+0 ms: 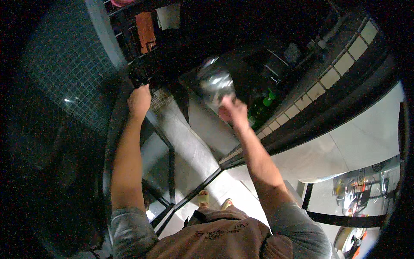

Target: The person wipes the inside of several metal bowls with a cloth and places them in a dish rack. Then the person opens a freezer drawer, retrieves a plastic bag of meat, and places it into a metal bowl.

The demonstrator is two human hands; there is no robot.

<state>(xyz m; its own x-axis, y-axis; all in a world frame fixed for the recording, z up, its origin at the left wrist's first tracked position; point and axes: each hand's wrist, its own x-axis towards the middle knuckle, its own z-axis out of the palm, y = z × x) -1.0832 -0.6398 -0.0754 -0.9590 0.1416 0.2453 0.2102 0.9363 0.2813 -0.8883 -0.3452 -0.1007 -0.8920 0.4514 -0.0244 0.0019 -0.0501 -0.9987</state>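
Observation:
My left hand (140,100) is curled at the dark edge of a metal door frame (108,35), on the left. Its fingers are mostly hidden, so the exact part under them is unclear. My right hand (233,111) reaches forward through the doorway and grips a shiny, see-through object (216,81). Motion blur hides its shape; it may be a plastic container or bag. Beneath it lies a dim grey floor (207,123).
A panel with a grid pattern (71,77) fills the left. A dark door sill (197,189) crosses before my feet. Cream edging tiles (323,85) run along the right, near a green object (268,97). An orange cloth (145,29) and a pale cloth (168,16) hang ahead.

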